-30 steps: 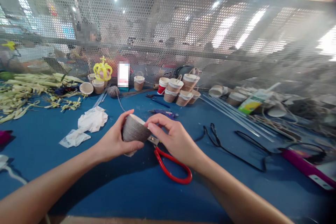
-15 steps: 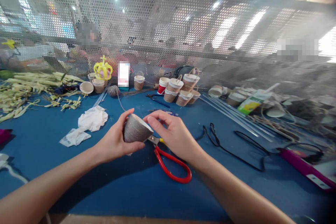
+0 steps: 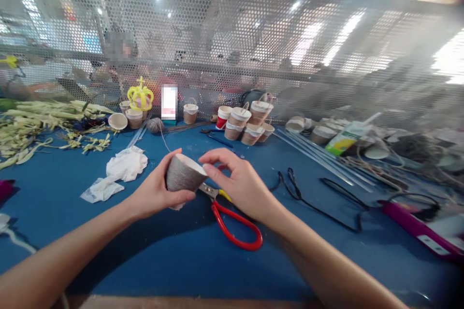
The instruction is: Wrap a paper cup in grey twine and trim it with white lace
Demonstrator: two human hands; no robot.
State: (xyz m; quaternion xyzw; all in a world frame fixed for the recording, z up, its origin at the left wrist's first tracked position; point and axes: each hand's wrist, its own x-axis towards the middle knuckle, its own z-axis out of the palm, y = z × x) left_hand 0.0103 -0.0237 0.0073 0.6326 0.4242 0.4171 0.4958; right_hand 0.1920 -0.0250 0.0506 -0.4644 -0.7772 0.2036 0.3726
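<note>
snugly, left hand (image 3: 157, 184) round tapered, yarn-ribbed cup (image 3: 181, 176); right hand (image 3: 237, 178) by rim (image 3: 189, 168), grip unclear.

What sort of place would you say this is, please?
Probably a craft workshop: red-handled scissors and a ball of grey yarn lie on the blue worktable, and the left hand holds a cup wound with similar yarn.

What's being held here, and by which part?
A grey string-wrapped cup, held around its outer side by the left grip. The right grip is at its rim; whether it pinches anything can't be told.
</note>
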